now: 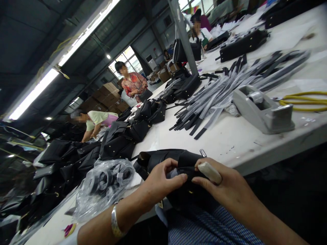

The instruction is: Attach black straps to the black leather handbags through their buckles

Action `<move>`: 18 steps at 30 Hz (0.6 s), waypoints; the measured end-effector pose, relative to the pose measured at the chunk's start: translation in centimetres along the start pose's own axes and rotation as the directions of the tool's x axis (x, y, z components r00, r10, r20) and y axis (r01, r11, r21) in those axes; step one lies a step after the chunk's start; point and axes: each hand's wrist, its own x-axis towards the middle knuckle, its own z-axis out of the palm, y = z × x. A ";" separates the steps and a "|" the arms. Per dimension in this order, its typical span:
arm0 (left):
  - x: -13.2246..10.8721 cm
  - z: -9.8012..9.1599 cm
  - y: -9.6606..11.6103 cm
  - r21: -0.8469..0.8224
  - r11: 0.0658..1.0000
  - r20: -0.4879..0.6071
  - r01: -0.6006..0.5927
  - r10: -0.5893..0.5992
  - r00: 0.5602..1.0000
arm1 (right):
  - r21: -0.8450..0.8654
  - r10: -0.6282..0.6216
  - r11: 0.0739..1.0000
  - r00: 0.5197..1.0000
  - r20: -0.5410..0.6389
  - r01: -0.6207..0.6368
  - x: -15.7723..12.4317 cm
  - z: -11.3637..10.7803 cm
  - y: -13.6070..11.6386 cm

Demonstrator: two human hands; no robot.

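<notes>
A black bag rests at the table's near edge and over my lap, below both hands. My left hand is closed on it, thumb and fingers pinching the edge of its opening. A silver bangle circles that wrist. Facing it, my right hand is closed at the bag's other side, its thumb and index finger near the same edge. A whitish covering or stub lies along one of its fingers; I cannot tell which. Just past this hand a small shiny metal piece sticks up.
Grey plastic-wrapped straps lie fanned on the white table. A grey tape dispenser and yellow cord sit right. Left are a clear plastic bag of rolls, small scissors and piled black bags. Several people work beyond.
</notes>
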 end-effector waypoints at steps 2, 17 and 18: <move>-0.1 -0.1 -0.1 0.003 1.000 0.018 -0.006 0.006 1.000 | 0.008 0.006 1.000 0.999 0.046 -0.006 0.1 -0.2 0.2; -0.7 0.2 0.8 0.197 0.980 -0.014 0.025 -0.023 1.000 | 0.061 -0.012 0.998 0.990 0.141 0.003 0.8 -0.3 1.0; -0.7 0.2 0.9 0.211 0.977 -0.021 0.028 -0.024 0.999 | 0.048 -0.016 0.999 0.990 0.143 0.009 0.8 -0.3 1.1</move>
